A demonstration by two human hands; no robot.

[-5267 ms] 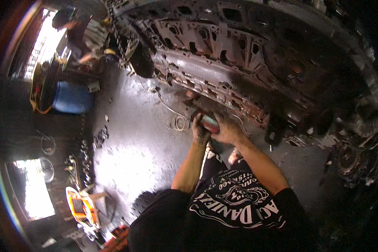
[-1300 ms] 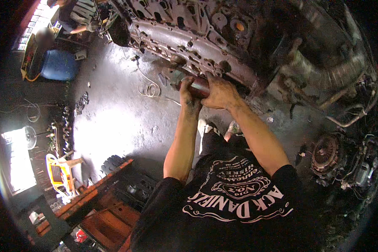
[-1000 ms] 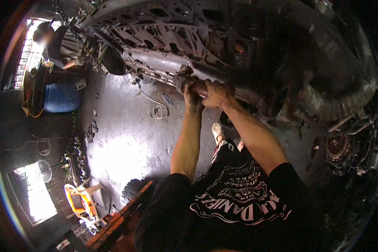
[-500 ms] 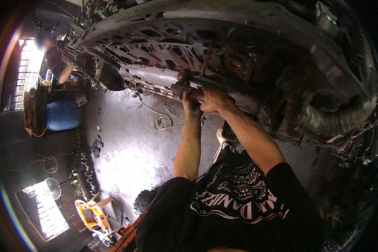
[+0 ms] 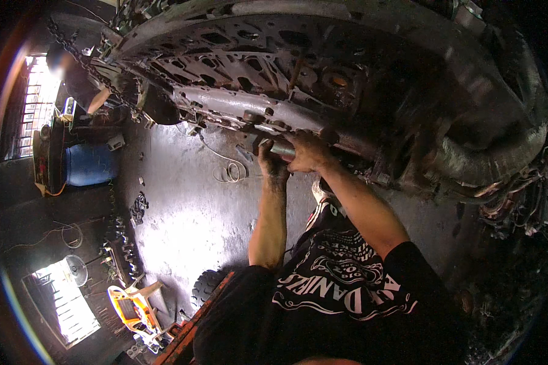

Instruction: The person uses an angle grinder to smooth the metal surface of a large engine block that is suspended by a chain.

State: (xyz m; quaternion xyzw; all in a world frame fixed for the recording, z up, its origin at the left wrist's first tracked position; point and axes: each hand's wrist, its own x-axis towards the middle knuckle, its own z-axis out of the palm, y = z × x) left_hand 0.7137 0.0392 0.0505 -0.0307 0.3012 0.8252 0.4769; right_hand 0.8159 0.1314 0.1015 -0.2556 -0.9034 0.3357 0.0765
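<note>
Both arms stretch forward to the lower edge of a large, greasy engine [image 5: 225,103]. Between the hands is a dull reddish-brown and grey cylindrical part [image 5: 282,149], held close against the engine's side. My left hand [image 5: 274,163] wraps its near left end, thumb up along it. My right hand [image 5: 310,152] lies over its right side, with the fingers curled round it and partly hidden. Just above, a pale metal tube [image 5: 219,106] runs along the engine. Whether the part touches the engine is not clear.
A coil of pale cable [image 5: 231,171] lies on the grey floor. At left are a blue barrel [image 5: 91,164], a hanging chain [image 5: 67,39] and another person [image 5: 88,82]. An orange-and-white chair [image 5: 131,307], a black tyre [image 5: 207,286] and an orange beam [image 5: 192,322] are at lower left.
The hands have come slightly down and back from the engine with the cylindrical part. My left thumb now shows. The view has shifted a little, and the other person has moved slightly.
</note>
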